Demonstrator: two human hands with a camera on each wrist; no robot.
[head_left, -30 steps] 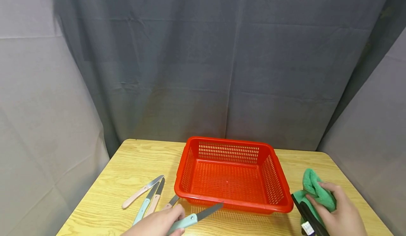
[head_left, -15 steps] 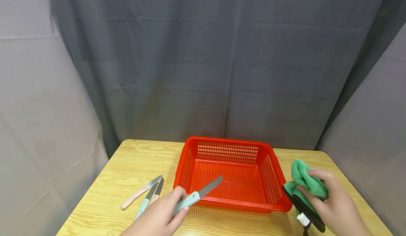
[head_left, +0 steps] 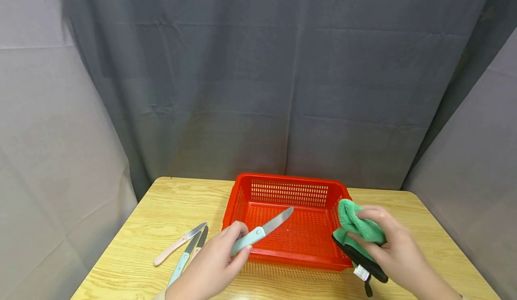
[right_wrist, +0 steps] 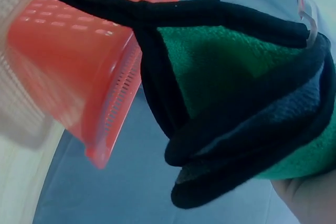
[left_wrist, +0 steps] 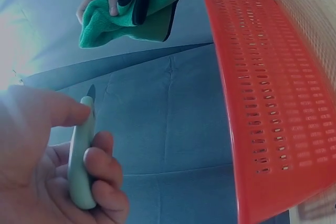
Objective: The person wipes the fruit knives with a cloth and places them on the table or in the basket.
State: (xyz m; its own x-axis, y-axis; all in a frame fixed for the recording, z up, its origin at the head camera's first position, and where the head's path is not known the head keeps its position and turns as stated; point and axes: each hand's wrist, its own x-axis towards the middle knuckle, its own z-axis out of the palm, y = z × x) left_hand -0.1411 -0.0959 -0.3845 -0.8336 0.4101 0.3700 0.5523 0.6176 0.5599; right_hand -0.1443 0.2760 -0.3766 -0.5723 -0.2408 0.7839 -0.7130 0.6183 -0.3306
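Note:
My left hand [head_left: 216, 262] grips a knife [head_left: 249, 241] by its light blue handle, the thumb along the handle in the left wrist view. The knife's blade points up and right over the near side of the red basket [head_left: 299, 260]. To the right, my right hand [head_left: 393, 246] holds a folded green cloth [head_left: 363, 226] with black edging and a white tag, at the basket's right near corner. The cloth [right_wrist: 220, 72] fills much of the right wrist view and hides most of that hand. Knife and cloth are apart.
Left of the basket, several knives lie on the wooden table [head_left: 133, 250]: one with a pink handle [head_left: 168, 252], one with a blue handle [head_left: 179, 268], another partly behind my left hand. A grey curtain [head_left: 242, 89] hangs behind the table, with pale cloth walls at both sides.
My left hand has lifted the knife up and slightly right, over the basket's near rim. My right hand has raised the cloth and brought it left toward the knife.

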